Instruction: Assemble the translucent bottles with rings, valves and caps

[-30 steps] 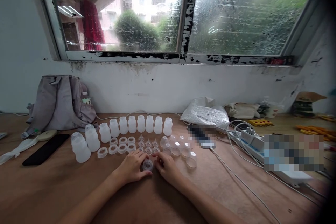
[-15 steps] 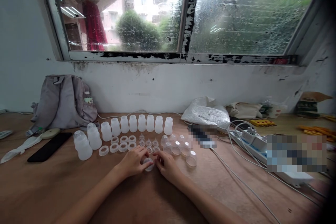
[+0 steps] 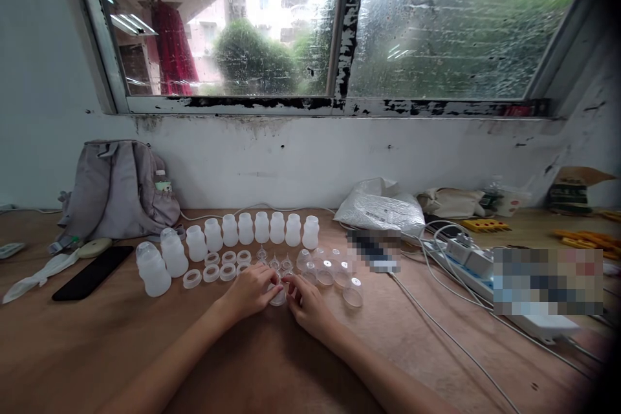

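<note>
My left hand (image 3: 252,288) is closed with thumb and fingers at a small clear round piece (image 3: 278,299), low over the table. From the other side the curled fingers of my right hand (image 3: 309,303) press against the same piece. Its top is hidden by the fingers, so its exact kind does not show. Just beyond my hands stand clear bottle nipples (image 3: 274,262) in a small cluster. White collar rings (image 3: 211,272) lie in rows to the left of them. Clear domed caps (image 3: 353,293) are grouped to the right of my right hand.
Frosted baby bottles (image 3: 262,228) form a curved row behind the small parts. A black phone (image 3: 92,273) and a grey backpack (image 3: 116,187) are at left. On the right are a silver padded bag (image 3: 383,210), a power strip (image 3: 538,323) and trailing white cables (image 3: 436,317).
The clear round piece and both hands have shifted slightly away from me, toward the nipples. My left thumb has moved up off the front of the piece.
</note>
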`<state>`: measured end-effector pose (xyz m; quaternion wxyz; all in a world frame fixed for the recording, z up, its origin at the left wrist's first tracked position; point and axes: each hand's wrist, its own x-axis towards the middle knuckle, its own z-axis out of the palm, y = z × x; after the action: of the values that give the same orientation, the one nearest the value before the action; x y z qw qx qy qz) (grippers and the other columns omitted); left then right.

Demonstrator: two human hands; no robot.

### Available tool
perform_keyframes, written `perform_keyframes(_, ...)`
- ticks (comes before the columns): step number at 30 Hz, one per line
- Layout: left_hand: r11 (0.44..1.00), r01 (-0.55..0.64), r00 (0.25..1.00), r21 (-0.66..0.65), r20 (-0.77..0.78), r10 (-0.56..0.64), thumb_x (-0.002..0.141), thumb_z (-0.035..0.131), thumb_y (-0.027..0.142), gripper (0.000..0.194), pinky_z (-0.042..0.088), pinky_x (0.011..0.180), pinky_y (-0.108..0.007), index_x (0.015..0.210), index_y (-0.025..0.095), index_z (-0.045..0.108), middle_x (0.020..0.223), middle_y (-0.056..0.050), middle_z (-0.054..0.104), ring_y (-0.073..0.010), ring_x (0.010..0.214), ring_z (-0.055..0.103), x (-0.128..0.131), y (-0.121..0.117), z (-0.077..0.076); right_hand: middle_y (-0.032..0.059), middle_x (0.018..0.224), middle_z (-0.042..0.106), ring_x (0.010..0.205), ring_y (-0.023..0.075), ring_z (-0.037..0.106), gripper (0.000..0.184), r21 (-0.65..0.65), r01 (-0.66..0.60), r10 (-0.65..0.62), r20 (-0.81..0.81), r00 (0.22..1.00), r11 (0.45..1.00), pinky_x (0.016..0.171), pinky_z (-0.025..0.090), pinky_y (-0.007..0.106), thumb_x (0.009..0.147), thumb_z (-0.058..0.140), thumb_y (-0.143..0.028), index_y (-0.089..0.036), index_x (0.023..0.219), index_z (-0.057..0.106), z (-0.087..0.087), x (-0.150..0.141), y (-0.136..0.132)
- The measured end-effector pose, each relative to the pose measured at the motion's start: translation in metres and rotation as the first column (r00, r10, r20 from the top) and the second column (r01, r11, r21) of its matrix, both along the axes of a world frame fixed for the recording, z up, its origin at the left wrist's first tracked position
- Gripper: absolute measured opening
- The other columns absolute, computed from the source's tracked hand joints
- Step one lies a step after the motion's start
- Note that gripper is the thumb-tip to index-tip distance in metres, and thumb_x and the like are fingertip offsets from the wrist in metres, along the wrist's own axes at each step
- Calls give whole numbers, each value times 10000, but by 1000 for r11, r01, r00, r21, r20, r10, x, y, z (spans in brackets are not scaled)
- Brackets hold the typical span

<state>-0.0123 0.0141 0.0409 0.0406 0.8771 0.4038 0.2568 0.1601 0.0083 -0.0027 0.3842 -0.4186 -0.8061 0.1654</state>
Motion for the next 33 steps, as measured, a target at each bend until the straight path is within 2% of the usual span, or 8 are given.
perform_keyframes(4,988,-36,975,-148,211,67,825,418,334,189,398,644,-253,766,202,540,736,-5,585,-144,699,526,5,-1,-2,52,958,515,653,108,521,466,-2,-52,52,-68,996,999,661,454,253,702,435,-61,-206,1142,382,3,0,-4)
perform_keyframes(7,957,5,908,-289,401,117,825,403,378,238,396,577,-232,780,188,540,683,9,573,-119,607,514,10,0,-9,49,962,522,653,110,525,354,15,-49,51,-128,990,999,647,462,259,754,444,-130,-215,1092,384,5,-1,-5)
perform_keyframes(11,898,134,751,-419,635,184,784,454,428,279,408,543,-218,746,160,526,678,6,559,-112,596,512,17,4,-26,19,838,544,609,111,515,162,-1,10,-10,-134,991,1000,584,444,240,776,453,-178,-207,934,429,3,-2,-3)
perform_keyframes(15,820,245,650,-518,715,257,745,496,463,321,410,489,-213,760,145,529,666,2,555,-105,547,503,23,5,-42,2,765,536,603,114,502,142,1,46,-46,-113,993,999,563,417,225,739,463,-136,-206,860,437,1,-1,-2)
perform_keyframes(20,814,219,604,-538,730,320,792,436,443,347,424,502,-215,988,160,484,688,-4,576,-102,537,519,24,-4,-40,-9,700,508,588,119,474,106,5,109,-109,-91,990,994,558,388,228,715,455,-126,-203,779,420,0,-1,0)
perform_keyframes(22,836,184,629,-518,715,304,819,399,411,325,433,521,-221,1029,170,458,698,-8,581,-110,561,532,22,-9,-36,-12,683,499,581,120,467,91,-1,135,-134,-95,986,991,556,379,229,715,448,-133,-203,759,409,-1,0,1)
perform_keyframes(27,937,111,832,-331,546,94,810,419,279,193,437,626,-228,952,184,510,795,-25,599,-127,693,559,16,-18,-29,-20,642,486,541,115,450,76,-12,181,-181,-85,980,983,521,352,218,695,445,-144,-199,732,409,-1,-2,11)
perform_keyframes(33,978,-39,898,-204,422,123,730,463,182,157,414,554,-226,887,188,461,719,2,565,-107,553,510,8,-12,-31,-34,589,468,517,106,417,99,7,195,-195,-29,980,981,489,288,204,634,443,-118,-198,673,401,7,-22,19)
